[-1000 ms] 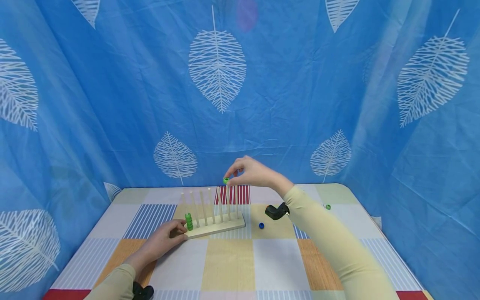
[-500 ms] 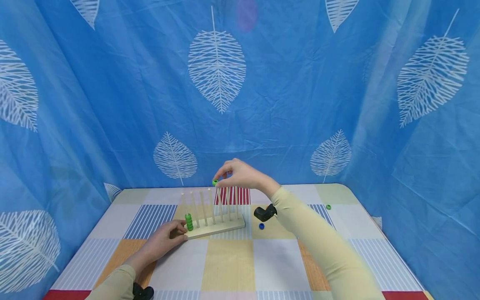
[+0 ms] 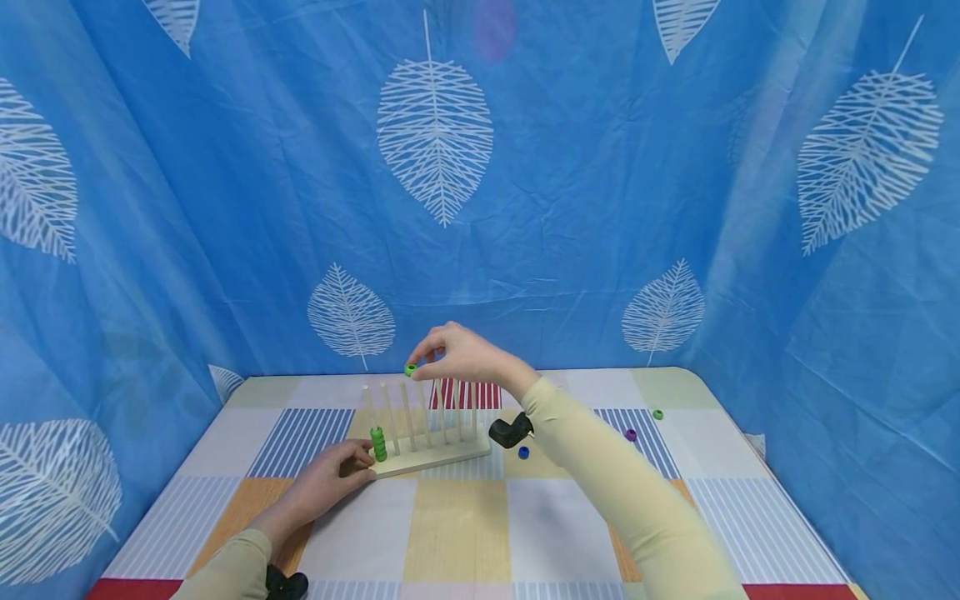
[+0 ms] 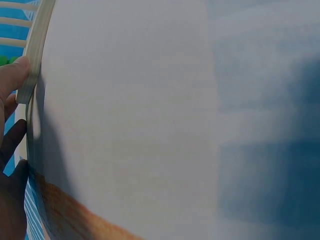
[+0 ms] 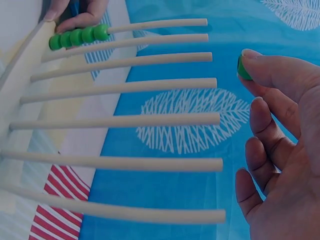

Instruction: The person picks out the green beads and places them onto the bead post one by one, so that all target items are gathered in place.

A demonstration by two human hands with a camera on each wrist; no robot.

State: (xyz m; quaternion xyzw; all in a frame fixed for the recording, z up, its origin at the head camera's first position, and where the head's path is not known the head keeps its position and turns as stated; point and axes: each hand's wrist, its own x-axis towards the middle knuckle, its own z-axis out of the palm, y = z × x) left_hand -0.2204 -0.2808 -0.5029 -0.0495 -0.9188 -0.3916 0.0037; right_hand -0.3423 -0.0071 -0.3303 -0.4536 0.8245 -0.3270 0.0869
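A pale wooden peg rack (image 3: 442,455) with a row of upright pegs stands on the table. Several green beads (image 3: 378,445) are stacked on its leftmost peg. My left hand (image 3: 326,477) grips the rack's left end, thumb on the near edge, as the left wrist view also shows. Between thumb and forefinger my right hand (image 3: 476,358) pinches one green bead (image 5: 244,68), held above the peg tops. In the right wrist view that bead is beyond the tips of the pegs, apart from them, and the other fingers are loosely curled.
A blue bead (image 3: 523,452) lies right of the rack. Farther right are a purple bead (image 3: 631,435) and another green bead (image 3: 657,414). A patchwork-pattern cloth (image 3: 457,533) covers the table, and a blue leaf-print curtain (image 3: 540,208) surrounds the back and sides.
My right hand has moved left along the row of pegs with the green bead, uncovering the purple bead behind the forearm. The left hand and rack have stayed put.
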